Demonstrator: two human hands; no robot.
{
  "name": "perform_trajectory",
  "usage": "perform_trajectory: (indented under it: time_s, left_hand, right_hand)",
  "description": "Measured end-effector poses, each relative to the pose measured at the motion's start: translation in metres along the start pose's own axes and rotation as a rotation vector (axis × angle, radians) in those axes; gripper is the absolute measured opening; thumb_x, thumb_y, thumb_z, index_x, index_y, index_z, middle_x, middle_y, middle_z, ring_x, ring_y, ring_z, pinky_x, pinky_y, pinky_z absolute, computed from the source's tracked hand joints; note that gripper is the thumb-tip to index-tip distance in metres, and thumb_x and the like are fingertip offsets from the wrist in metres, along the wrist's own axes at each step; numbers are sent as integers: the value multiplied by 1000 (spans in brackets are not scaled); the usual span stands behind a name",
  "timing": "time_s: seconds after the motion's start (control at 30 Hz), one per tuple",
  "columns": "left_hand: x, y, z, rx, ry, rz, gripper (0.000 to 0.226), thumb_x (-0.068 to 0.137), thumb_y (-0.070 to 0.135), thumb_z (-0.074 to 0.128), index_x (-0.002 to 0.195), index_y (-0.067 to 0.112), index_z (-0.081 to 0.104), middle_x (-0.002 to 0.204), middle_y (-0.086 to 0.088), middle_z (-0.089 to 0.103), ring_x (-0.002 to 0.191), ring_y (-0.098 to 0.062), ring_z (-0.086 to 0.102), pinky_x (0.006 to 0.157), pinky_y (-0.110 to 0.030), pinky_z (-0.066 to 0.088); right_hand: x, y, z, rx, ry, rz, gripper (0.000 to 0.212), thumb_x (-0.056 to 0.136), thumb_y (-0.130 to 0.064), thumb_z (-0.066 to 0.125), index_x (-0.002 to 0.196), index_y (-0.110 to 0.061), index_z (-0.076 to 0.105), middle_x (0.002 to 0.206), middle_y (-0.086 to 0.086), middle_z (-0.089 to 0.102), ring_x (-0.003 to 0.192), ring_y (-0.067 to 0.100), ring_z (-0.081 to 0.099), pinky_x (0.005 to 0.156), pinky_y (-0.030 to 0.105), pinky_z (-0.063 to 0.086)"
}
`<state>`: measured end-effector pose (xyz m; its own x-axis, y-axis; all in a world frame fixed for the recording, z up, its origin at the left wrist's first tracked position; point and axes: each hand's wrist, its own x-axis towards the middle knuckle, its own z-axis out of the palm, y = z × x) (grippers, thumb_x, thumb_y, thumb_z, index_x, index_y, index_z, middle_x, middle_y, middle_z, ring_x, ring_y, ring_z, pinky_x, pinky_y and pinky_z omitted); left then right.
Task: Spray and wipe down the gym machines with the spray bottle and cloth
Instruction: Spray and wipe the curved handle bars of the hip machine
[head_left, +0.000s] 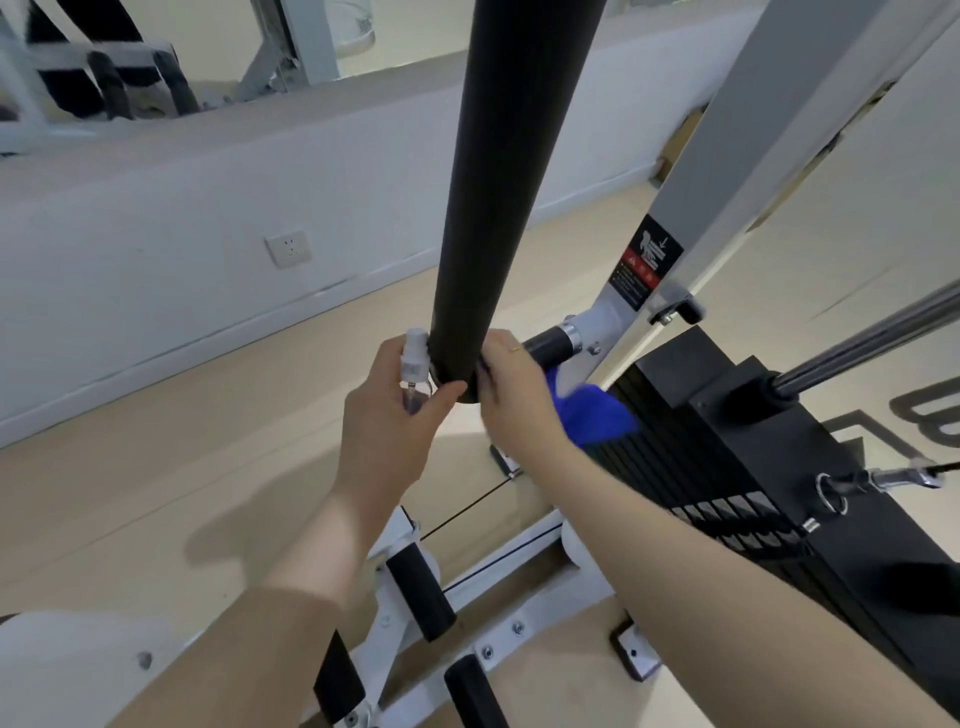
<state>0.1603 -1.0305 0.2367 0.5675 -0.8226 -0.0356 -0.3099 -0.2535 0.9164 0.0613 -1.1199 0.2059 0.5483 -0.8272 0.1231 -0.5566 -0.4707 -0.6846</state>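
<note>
A small clear spray bottle (414, 371) with a white nozzle stands upright in the left hand (395, 415), fingers curled round its body, thumb across toward the lower end of a thick black padded bar (498, 208). The bottle sits just beside that bar's end, on its left side, touching or nearly so; which, cannot be told.

The blue cloth (589, 415) is held by the right hand (511, 395), whose fingers are curled against the right side of the bar's lower end. Most of the cloth hangs out below and to the right of the hand; whether part of it lies between palm and bar is hidden.

The padded bar runs from the top of the view down to the two hands. Behind the right hand a short black grip (545, 348) with a chrome collar joins the white frame (727, 182), which carries a black and red warning sticker (647, 265). To the right stands the black weight stack (727, 467), with a chrome guide rod (872, 338) rising from it and a selector pin (831, 493) on its side. Lower down, black foam rollers (421, 587) sit on white base rails. The floor (156, 493) is light wood; a wall socket (287, 248) is on the white wall to the left.
</note>
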Motion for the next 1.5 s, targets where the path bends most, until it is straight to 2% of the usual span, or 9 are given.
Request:
perform_trajectory:
  time_s: [0.1, 0.37, 0.53, 0.67, 0.9, 1.03, 1.13, 1.33, 1.5]
  left_hand:
    - [5, 0, -5, 31, -64, -10, 38, 83, 23, 69, 116, 23, 50, 77, -5, 64, 66, -21, 61, 57, -18, 46]
    - [7, -2, -5, -34, -112, -24, 33, 84, 22, 67, 108, 32, 47, 78, 6, 61, 65, -17, 58, 54, -13, 42]
    - [-3, 11, -10, -176, -190, -87, 32, 90, 18, 57, 111, 40, 47, 91, 7, 63, 74, -14, 62, 67, -27, 52]
    - [-12, 26, -28, -261, -71, -171, 32, 96, 27, 45, 126, 37, 39, 68, -3, 60, 60, -12, 58, 61, -24, 50]
    - [-23, 11, -43, -284, -65, -104, 17, 96, 26, 46, 102, 42, 46, 74, 26, 62, 52, -11, 56, 60, -32, 52]
    - [-34, 11, -55, -309, -116, -104, 19, 95, 26, 47, 95, 45, 47, 89, 15, 63, 52, -11, 54, 57, -29, 49]
    - [-38, 18, -72, -322, -107, -103, 20, 94, 25, 49, 97, 45, 48, 89, 3, 65, 52, -8, 54, 57, -26, 48]
    - [-33, 24, -98, -338, -40, -71, 19, 92, 18, 53, 95, 37, 50, 66, 4, 60, 50, -7, 54, 53, -17, 46]
    - [-33, 7, -106, -367, 12, -121, 12, 93, 23, 51, 95, 35, 51, 79, 1, 62, 50, -6, 55, 61, -29, 49]
  right_hand:
    - [0, 15, -5, -86, -107, -142, 21, 93, -7, 46, 111, -13, 55, 115, 0, 51, 105, 9, 49, 100, 28, 39]
    - [15, 0, -11, 66, 145, 414, 29, 91, 0, 41, 107, -17, 59, 103, 3, 58, 95, 17, 55, 87, 29, 46]
    - [0, -56, -20, 923, 150, 876, 28, 94, -4, 39, 106, -16, 62, 99, 9, 65, 93, 25, 62, 72, 31, 52]
    - [-2, -73, -55, 1189, 223, 747, 29, 96, -4, 39, 106, -17, 63, 106, 8, 66, 98, 24, 64, 83, 37, 54]
    - [-37, -90, 18, 354, 273, 558, 28, 96, -10, 39, 120, -23, 44, 104, -2, 58, 89, 11, 54, 76, 23, 38]
    - [-24, -99, 4, 471, 367, 756, 25, 93, -4, 43, 116, -11, 45, 108, 9, 56, 92, 18, 54, 80, 27, 42]
    - [-45, -123, -15, 549, 389, 553, 17, 92, -11, 51, 92, -26, 43, 91, 2, 54, 82, 17, 57, 77, 29, 48]
    - [-37, -119, -4, -634, 132, -484, 21, 80, -2, 48, 89, -7, 66, 109, 12, 62, 89, 27, 56, 70, 35, 49]
    - [-7, -101, 14, -1430, -379, -533, 23, 81, -23, 64, 103, -17, 64, 118, 1, 55, 111, 22, 44, 88, 33, 39]
